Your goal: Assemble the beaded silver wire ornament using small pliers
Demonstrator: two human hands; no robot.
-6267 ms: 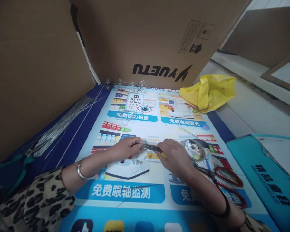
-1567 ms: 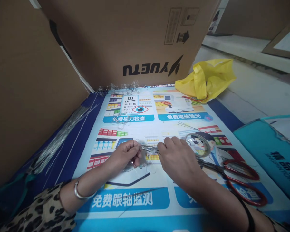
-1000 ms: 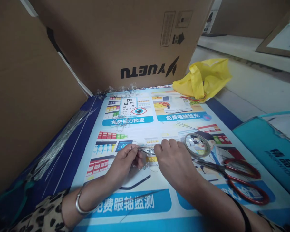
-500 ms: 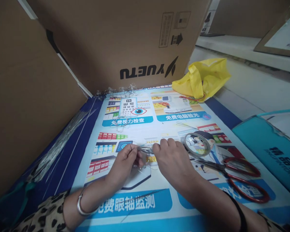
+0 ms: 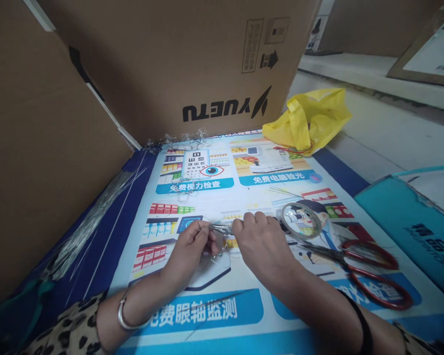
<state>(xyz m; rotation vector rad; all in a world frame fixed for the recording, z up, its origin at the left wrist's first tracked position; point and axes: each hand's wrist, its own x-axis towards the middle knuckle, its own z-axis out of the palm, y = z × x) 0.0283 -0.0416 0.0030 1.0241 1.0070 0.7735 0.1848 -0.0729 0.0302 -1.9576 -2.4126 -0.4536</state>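
Observation:
My left hand (image 5: 188, 251) is closed, its thumb and forefinger pinching a thin wire piece (image 5: 215, 252) with small clear bits on it. My right hand (image 5: 264, 246) is wrapped round slim metal pliers (image 5: 221, 229), whose narrow tips point left and meet the left fingertips. Most of the pliers is hidden under the right fingers. Just right of that hand lies a clear round roll (image 5: 299, 235), perhaps tape. Red-handled scissors (image 5: 372, 264) rest beside it, blades towards the right hand. Fine loose wires (image 5: 222, 308) lie on the printed poster sheet (image 5: 251, 202).
A large cardboard box (image 5: 163, 69) walls off the back and left. Tangled wire pieces (image 5: 192, 140) lie along its foot. At left are a bundle of thin wires (image 5: 85, 229) and a green-handled tool (image 5: 40, 296). A yellow bag (image 5: 314, 121) and a teal box (image 5: 410, 231) stand right.
Both hands stay almost in place, with the right hand shifted very slightly left. Its grip on the pliers and the left pinch look the same.

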